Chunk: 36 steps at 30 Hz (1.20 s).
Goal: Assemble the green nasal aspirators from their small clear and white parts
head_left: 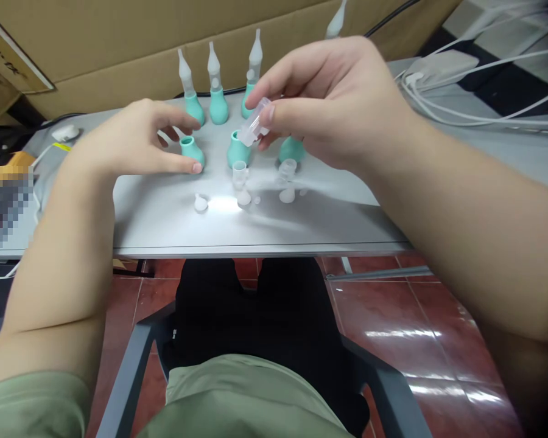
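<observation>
Head view. Counter (164,228): pale grey, smooth, with a bright glare patch near the front edge. Brown cardboard (132,42) stands along its back, a black cable (395,18) crossing it at upper right. White cables (413,91) lie bundled on the right part of the counter beside a pale box (447,66); a small white device (66,132) sits at the far left. Below: glossy red floor tiles (383,316), with light reflected at right, and a grey chair (130,371) in which the person sits, in dark trousers and a green shirt.

Right hand (333,100): grip pinching a clear tube (254,123) between thumb and fingers; the tube is tilted, held above the counter near the mouth of the middle green bulb (237,152). Whether the two touch cannot be told.

Left hand (137,134): grip spread, thumb and fingers apart around the left green bulb (193,155), which stands open-mouthed on the counter; contact unclear.

A third bulb (292,149) stands partly behind the right hand. In front lie clear cups (240,174) and small white pieces (201,204). Behind stand green bulbs with white tips (213,61), one largely hidden by the right hand.
</observation>
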Motion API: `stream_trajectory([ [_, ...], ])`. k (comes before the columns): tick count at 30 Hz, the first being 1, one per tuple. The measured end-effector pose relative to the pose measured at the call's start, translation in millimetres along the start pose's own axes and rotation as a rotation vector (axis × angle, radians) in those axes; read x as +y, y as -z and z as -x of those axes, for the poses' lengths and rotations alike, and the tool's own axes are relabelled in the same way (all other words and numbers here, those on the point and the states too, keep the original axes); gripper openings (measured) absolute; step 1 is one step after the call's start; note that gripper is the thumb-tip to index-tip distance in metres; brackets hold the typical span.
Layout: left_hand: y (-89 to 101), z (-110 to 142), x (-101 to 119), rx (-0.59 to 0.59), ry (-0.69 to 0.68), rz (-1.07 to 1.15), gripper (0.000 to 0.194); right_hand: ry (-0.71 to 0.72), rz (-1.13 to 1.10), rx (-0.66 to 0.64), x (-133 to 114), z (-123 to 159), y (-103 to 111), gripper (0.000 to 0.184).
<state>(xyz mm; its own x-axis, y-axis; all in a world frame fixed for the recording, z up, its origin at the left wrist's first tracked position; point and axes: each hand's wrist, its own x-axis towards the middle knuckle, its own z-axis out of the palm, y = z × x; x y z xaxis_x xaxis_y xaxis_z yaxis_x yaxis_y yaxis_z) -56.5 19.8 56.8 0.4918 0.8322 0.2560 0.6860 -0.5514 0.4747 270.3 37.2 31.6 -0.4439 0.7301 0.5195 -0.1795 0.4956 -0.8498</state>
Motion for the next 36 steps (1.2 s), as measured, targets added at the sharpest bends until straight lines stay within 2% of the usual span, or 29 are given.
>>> stream_trajectory([
  [3, 4.4, -4.3, -32.3, -0.112, -0.047, -0.054, 0.047, 0.016, -0.007, -0.058, 3.5, -2.5, 3.5, 0.021],
  [6, 1.4, -7.5, -40.6, -0.153, -0.074, -0.035, 0.040, 0.022, 0.001, -0.075, 7.1, -3.1, 5.7, 0.021],
  [11, 0.2, -7.9, -31.3, -0.172, -0.043, -0.007, 0.027, 0.044, -0.003, -0.098, 11.9, -3.2, 7.6, 0.021],
  [14, -1.6, -7.9, -28.5, -0.129, -0.062, -0.004, 0.023, 0.037, 0.015, -0.099, 10.0, -4.1, 9.8, 0.023],
  [17, -4.5, -8.2, -24.1, -0.052, -0.047, 0.067, 0.025, 0.017, 0.056, -0.117, 6.3, -5.2, 12.3, 0.022],
  [22, -6.1, -7.5, -7.6, 0.023, 0.059, 0.381, 0.039, 0.034, 0.062, -0.099, 5.8, -5.7, 11.7, 0.020],
  [24, -7.9, -6.2, -2.2, 0.046, 0.063, 0.466, 0.046, 0.034, 0.042, -0.076, 6.2, -5.1, 10.2, 0.020],
  [28, -20.2, -5.3, 1.3, 0.123, -0.040, 0.480, 0.055, 0.005, 0.013, -0.045, 3.5, -4.4, 8.2, 0.022],
  [33, -39.5, -12.6, 4.9, 0.089, -0.168, 0.545, 0.059, 0.017, -0.027, -0.010, -6.5, -1.4, 3.5, 0.025],
  [35, -40.0, -12.8, 14.0, 0.080, -0.233, 0.540, 0.060, -0.004, -0.034, 0.029, -11.0, 1.2, -0.3, 0.022],
  [36, -38.1, -11.4, 20.8, 0.069, -0.224, 0.534, 0.060, -0.014, -0.039, 0.054, -12.4, 2.2, -2.2, 0.020],
])
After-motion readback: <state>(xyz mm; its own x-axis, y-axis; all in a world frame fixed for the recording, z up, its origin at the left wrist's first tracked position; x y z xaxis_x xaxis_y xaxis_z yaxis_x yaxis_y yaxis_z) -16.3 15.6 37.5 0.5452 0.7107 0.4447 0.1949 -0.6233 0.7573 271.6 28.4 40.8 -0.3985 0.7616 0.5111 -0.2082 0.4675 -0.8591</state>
